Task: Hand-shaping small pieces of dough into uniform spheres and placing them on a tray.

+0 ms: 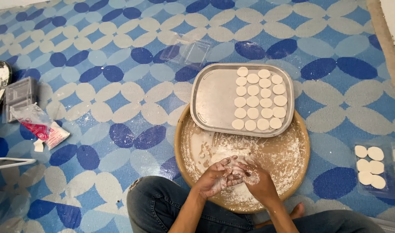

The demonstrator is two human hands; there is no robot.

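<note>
While both hands are pressed together over the round board (pixel 292 142), a small lump of dough (pixel 237 169) is enclosed between them. The left hand (pixel 214 177) is cupped, its fingers curled around the dough from the left. The right hand (pixel 257 179) is closed over the dough from the right, and the fingertips of both hands are in contact. Both hands are coated with white flour. The dough is largely hidden by the fingers, so its shape cannot be determined.

The board is dusted with flour and is positioned directly in front of the crossed legs. A metal tray (pixel 214 99) is laid across the far edge of the board. On the right half of the tray, flat round discs (pixel 258 100) are arranged in four columns, just beside one another.

To the right, well apart from the board, a clear container (pixel 380 166) with further discs is located on the patterned mat (pixel 120 86). An empty clear lid (pixel 186 49) is located beyond the tray. At the left, a plastic bag (pixel 40 127) and a stack of clear boxes (pixel 20 96) are placed near a dark pan (pixel 0 80) at the frame edge.
</note>
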